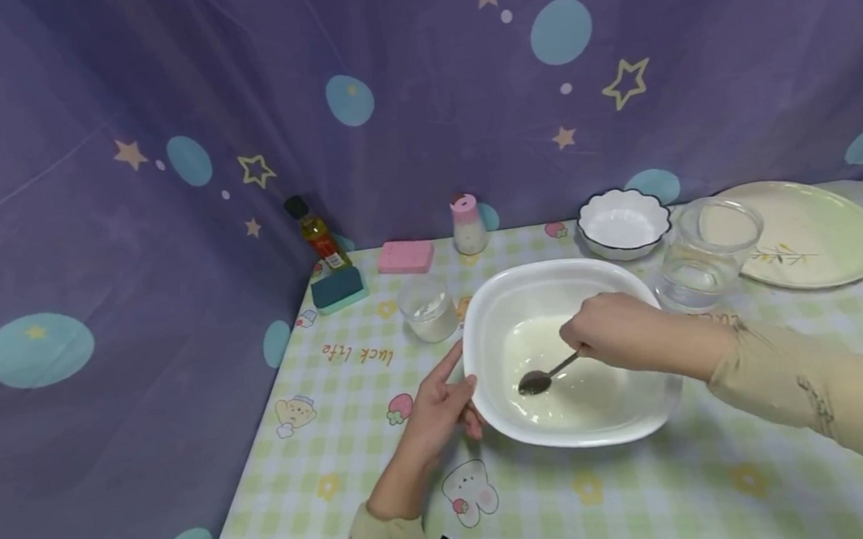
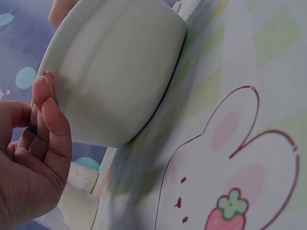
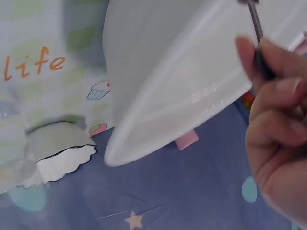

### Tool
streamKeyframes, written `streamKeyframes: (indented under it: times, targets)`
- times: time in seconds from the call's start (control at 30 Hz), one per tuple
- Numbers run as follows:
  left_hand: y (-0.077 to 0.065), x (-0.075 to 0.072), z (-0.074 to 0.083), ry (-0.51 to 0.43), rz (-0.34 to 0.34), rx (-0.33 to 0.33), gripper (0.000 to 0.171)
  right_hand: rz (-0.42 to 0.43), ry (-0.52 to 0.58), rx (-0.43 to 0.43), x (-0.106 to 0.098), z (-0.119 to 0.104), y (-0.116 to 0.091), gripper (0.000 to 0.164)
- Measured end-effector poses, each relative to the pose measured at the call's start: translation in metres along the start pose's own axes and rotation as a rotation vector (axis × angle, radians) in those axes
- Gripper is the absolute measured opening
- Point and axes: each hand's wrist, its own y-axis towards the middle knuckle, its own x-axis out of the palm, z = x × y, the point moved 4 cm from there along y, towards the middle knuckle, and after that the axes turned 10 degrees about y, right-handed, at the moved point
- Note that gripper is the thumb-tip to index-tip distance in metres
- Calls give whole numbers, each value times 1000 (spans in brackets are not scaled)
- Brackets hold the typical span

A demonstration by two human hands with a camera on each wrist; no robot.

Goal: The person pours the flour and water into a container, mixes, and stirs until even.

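Observation:
A white basin (image 1: 490, 332) stands on the table, with pale, shiny liquid (image 1: 583, 401) over its bottom. My left hand (image 1: 436, 411) holds the basin's left rim, thumb at the edge and fingers lower down. The left wrist view shows those fingers bent beside the basin's outer wall (image 2: 120, 72). Over the basin, my right hand (image 1: 616, 332) grips a metal spoon (image 1: 535, 382) by its handle, the bowl of the spoon down at the liquid. Thumb and fingers pinch the dark handle end (image 3: 263, 64) in the right wrist view.
Behind the basin stand a cup of white powder (image 1: 433, 319), a pink-topped shaker (image 1: 469, 227) and a scalloped bowl (image 1: 624, 227). A clear jar (image 1: 702, 263) and an oval plate (image 1: 827, 233) are right. Sponges (image 1: 406, 257) and an oil bottle (image 1: 322, 239) lie back left.

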Motion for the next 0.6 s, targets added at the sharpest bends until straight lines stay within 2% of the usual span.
streamKeyframes:
  times: [0.17, 0.3, 0.43, 0.6]
  targets:
    - [0, 0, 0, 6, 1, -6, 55, 51, -167, 86, -2, 4, 8, 26]
    - [0, 0, -2, 1, 0, -9, 55, 42, -201, 174, -13, 15, 2, 23]
    - [0, -1, -3, -4, -1, -3, 55, -1, -178, 201, -25, 22, -12, 29]
    - [1, -1, -3, -10, -3, 3, 55, -95, -33, 132, -33, 20, -29, 40]
